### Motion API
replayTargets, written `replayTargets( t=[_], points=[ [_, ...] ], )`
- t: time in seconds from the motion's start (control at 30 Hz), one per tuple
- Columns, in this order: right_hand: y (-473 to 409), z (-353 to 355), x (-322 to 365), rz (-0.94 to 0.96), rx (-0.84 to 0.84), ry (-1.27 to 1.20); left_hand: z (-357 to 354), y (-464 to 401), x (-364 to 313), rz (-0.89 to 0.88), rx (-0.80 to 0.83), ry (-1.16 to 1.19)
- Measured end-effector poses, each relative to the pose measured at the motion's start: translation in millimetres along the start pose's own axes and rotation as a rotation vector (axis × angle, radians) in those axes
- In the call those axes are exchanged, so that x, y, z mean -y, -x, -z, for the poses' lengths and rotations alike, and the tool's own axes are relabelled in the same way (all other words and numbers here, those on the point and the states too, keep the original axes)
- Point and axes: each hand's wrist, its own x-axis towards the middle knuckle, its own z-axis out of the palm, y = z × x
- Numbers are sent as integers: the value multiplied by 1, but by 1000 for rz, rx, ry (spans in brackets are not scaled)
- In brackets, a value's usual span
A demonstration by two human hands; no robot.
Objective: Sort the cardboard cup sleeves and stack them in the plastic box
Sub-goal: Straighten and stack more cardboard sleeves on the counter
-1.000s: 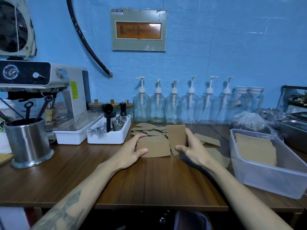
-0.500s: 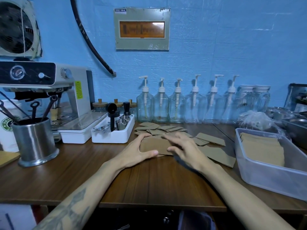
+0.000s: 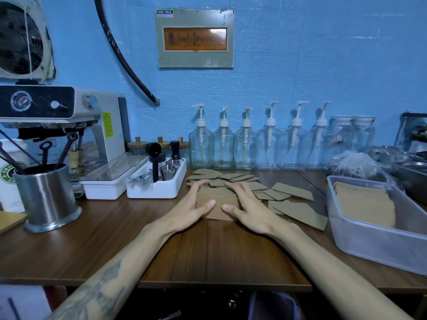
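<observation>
We press both hands, the left hand [image 3: 193, 205] and right hand [image 3: 246, 207], fingers spread, on a small stack of cup sleeves [image 3: 218, 200] on the counter [image 3: 208, 255]; more sleeves fill the plastic box [image 3: 369, 241] at right.

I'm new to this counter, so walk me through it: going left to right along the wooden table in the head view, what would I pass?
Steel utensil cup → espresso machine → white tool tray → left hand → right hand → loose cardboard sleeves → plastic box.
</observation>
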Motion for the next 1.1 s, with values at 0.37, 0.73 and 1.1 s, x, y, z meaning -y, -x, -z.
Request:
replayTargets(
  t=[0.37, 0.73, 1.1],
  points=[
    [-11, 10, 4, -12, 85, 96, -4, -4, -5, 41, -39, 76],
    [-24, 17, 12, -50, 54, 82, -8, -12, -1, 69, -103, 119],
    [-29, 20, 25, -42, 56, 144, -7, -3, -6, 4, -133, 36]
  ],
)
